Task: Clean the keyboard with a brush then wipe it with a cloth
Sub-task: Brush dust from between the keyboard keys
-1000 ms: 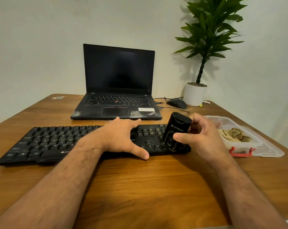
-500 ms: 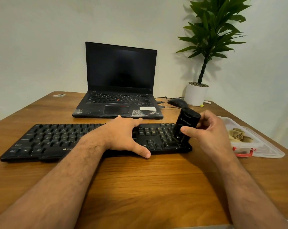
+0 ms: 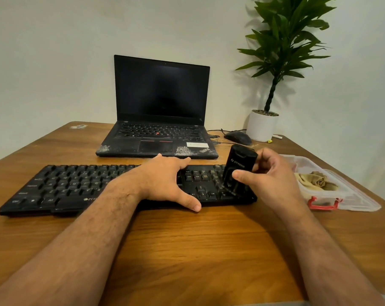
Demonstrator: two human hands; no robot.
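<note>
A long black keyboard (image 3: 72, 184) lies across the wooden table in front of me. My left hand (image 3: 165, 180) rests flat on its middle, fingers spread, thumb at the front edge. My right hand (image 3: 268, 180) grips a black brush (image 3: 239, 167) with a chunky handle, held upright and leaning a little to the right. Its bristle end touches the number pad at the keyboard's right end. A tan cloth (image 3: 315, 181) lies crumpled in a clear plastic box (image 3: 350, 202) to the right of the keyboard.
An open black laptop (image 3: 158, 133) with a dark screen stands behind the keyboard. A black mouse (image 3: 238, 138) and its cable lie to the laptop's right. A potted plant in a white pot (image 3: 262, 125) stands at the back right corner.
My right hand swept the brush to the right over the number pad, then back a little toward the front. My left hand has stayed on the keyboard.
</note>
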